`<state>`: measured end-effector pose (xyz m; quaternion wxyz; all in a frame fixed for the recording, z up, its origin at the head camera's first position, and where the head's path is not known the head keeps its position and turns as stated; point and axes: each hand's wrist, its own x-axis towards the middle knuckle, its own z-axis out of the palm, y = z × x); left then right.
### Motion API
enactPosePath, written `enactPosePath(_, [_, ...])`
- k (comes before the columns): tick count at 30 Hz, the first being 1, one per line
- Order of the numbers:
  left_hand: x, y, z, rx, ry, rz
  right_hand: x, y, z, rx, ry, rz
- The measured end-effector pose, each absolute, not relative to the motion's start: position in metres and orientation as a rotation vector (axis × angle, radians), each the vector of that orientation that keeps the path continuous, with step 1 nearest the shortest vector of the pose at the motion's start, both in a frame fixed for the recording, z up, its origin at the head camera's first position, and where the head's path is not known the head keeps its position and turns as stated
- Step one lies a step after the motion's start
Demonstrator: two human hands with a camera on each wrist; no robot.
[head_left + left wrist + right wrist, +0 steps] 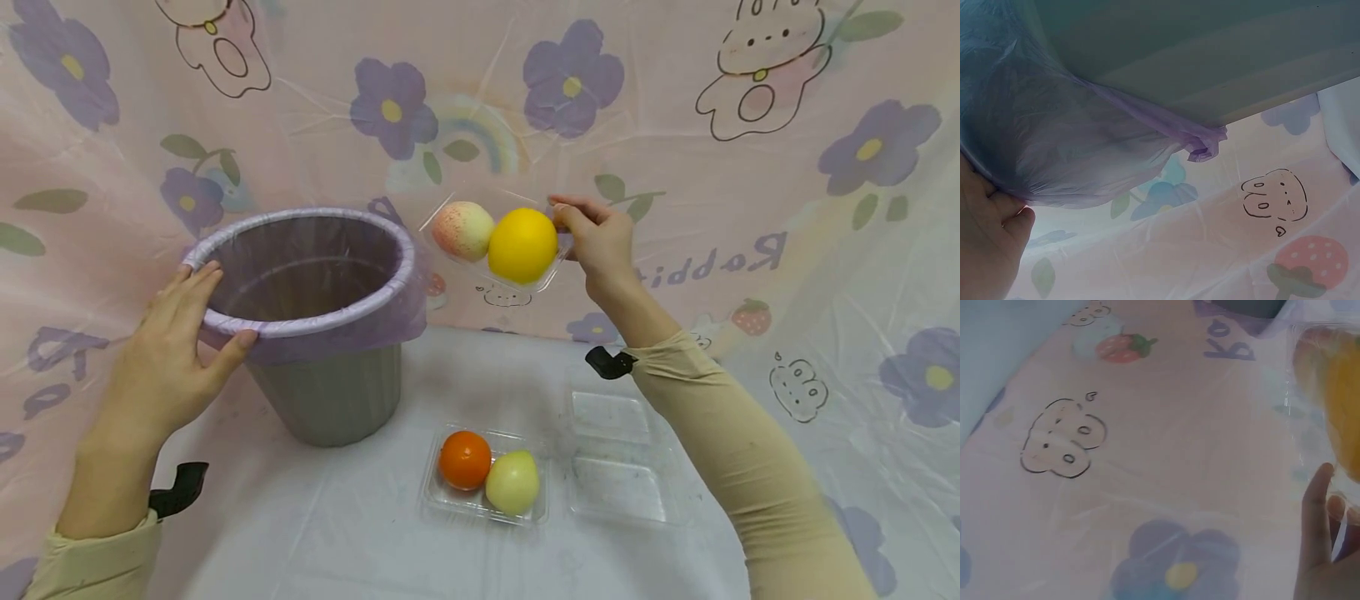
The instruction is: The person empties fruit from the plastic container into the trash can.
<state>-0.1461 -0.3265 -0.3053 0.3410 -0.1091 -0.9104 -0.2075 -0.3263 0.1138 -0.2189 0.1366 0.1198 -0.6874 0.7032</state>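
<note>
Extends cream sleeves (720, 425) past a fruit tray (450, 496) and, nearer the right edge of the desk (315, 533), a clear box (618, 492). Grips the bin (330, 400) by its rim with left hand (168, 342), likely for steadiness; pinches a second tray (550, 273) aloft beside it with right hand (600, 242), seemingly edge-held to spare peach (462, 231) and yellow fruit (522, 246). Shows bunched liner (1207, 147) only from left wrist.

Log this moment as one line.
left hand: on bin rim | right hand: holding up clear container, peach and yellow fruit inside | table: second container with orange and pale-green fruit
</note>
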Motion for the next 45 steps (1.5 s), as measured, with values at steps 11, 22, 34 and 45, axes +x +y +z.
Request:
enactPosePath(11, [-0.147, -0.329, -0.306, -0.288, -2.370, -0.538, -0.323, 0.077, -0.198, 0.379, -1.970, 2.034])
enactPosePath(22, [-0.147, -0.327, -0.305, -0.284, -2.369, -0.531, -0.318, 0.026, -0.189, 0.529, -1.890, 2.075])
enactPosePath(34, [-0.145, -0.328, -0.307, -0.285, -2.398, -0.535, -0.312, -0.027, -0.194, 0.638, -1.915, 1.929])
enactPosePath(45, [-0.147, -0.328, -0.308, -0.306, -2.338, -0.535, -0.313, -0.068, -0.211, 0.839, -1.825, 1.595])
